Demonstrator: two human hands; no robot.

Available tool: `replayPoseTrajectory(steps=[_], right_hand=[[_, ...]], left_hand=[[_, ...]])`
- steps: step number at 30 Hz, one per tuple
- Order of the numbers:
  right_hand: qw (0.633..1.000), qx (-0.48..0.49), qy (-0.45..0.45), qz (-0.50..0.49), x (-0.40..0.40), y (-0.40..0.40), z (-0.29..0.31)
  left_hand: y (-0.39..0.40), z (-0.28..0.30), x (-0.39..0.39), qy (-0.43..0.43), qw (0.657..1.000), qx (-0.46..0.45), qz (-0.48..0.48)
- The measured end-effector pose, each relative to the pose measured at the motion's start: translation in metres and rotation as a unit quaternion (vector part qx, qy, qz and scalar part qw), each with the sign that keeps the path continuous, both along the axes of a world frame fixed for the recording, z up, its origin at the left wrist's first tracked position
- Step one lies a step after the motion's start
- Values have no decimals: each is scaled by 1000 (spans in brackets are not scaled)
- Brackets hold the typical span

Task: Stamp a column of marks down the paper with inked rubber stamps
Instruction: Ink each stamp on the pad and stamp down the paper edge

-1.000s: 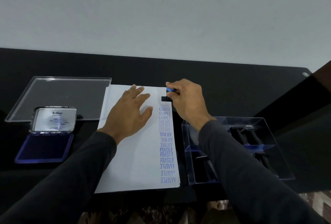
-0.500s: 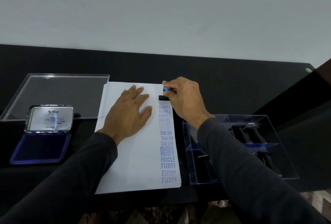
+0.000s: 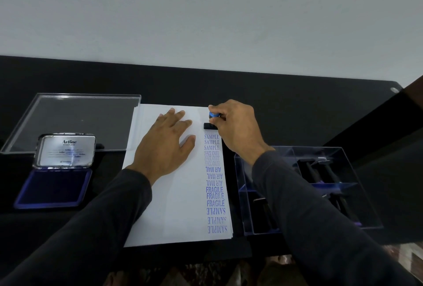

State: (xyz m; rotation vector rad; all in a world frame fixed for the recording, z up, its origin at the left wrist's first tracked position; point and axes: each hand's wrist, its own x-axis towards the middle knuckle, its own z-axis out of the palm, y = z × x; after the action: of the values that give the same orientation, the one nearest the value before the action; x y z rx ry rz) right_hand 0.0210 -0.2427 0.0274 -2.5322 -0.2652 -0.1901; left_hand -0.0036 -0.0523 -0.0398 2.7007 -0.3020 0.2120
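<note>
1. Ink pad, a blue felt tray in an open metal tin (image 3: 53, 188), lies well left of the white paper sheet (image 3: 160, 217); a clear plastic lid (image 3: 75, 121) sits behind it.
2. Left hand (image 3: 166, 146) rests flat on the sheet, fingers spread, left of the blue stamped column (image 3: 214, 182).
3. Right hand (image 3: 238, 129) pinches the blue-knobbed black rubber stamp (image 3: 210, 125), pressed at the sheet's far right, above the top "SAMPLE".
4. Risk: the stamp sits near the sheet's edge; rocking or sliding could smear or clip the mark.
5. Clear plastic stamp box (image 3: 320, 194) lies right of the sheet.
</note>
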Motion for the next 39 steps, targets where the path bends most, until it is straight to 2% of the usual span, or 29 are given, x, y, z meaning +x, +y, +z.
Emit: replayPoseTrajectory(steps=[17, 39], right_hand=[[999, 28, 23, -11, 2, 0, 2], [1000, -6, 19, -8, 4, -2, 3]], left_hand=[[0, 0, -1, 18, 1000, -1, 9], [1, -4, 0, 10, 1000, -5, 1]])
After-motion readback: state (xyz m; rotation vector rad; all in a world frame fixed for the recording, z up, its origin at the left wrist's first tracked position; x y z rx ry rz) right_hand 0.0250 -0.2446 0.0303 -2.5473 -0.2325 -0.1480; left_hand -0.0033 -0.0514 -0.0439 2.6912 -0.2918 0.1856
